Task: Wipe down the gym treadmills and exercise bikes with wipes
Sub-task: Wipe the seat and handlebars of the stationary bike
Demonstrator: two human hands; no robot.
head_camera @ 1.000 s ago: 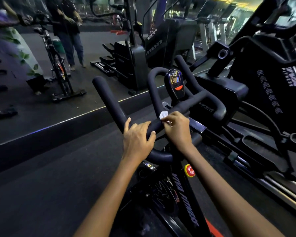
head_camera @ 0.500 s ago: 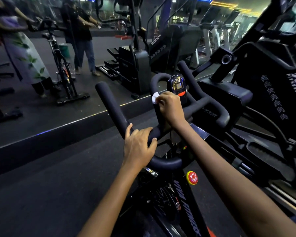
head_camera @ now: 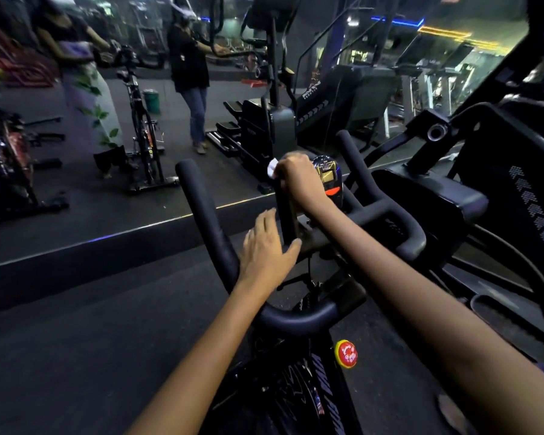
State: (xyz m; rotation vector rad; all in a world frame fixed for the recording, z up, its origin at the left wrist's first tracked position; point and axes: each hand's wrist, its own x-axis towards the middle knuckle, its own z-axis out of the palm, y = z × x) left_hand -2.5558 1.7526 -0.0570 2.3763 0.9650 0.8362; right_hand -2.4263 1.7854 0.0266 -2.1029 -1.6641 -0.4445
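Here, right hand (head_camera: 299, 180) gripping wipe (head_camera: 272, 168) on handlebar (head_camera: 208, 215) (frame lettering unreadable), left hand (head_camera: 266, 249) flat.

gym | exercise bike (head_camera: 296, 315), stair machine (head_camera: 343, 98), wall mirror (head_camera: 123, 105)

The exercise bike's handlebar (head_camera: 208, 215) is taken as the landmark. The console (head_camera: 328, 177) is mounted at its middle, with the right hand (head_camera: 299, 180) and wipe (head_camera: 272, 167) just left of it. The left hand (head_camera: 264, 249) is placed nearer, below. The knob (head_camera: 346, 353) is set beneath. The mirror (head_camera: 107, 120) is found beyond.
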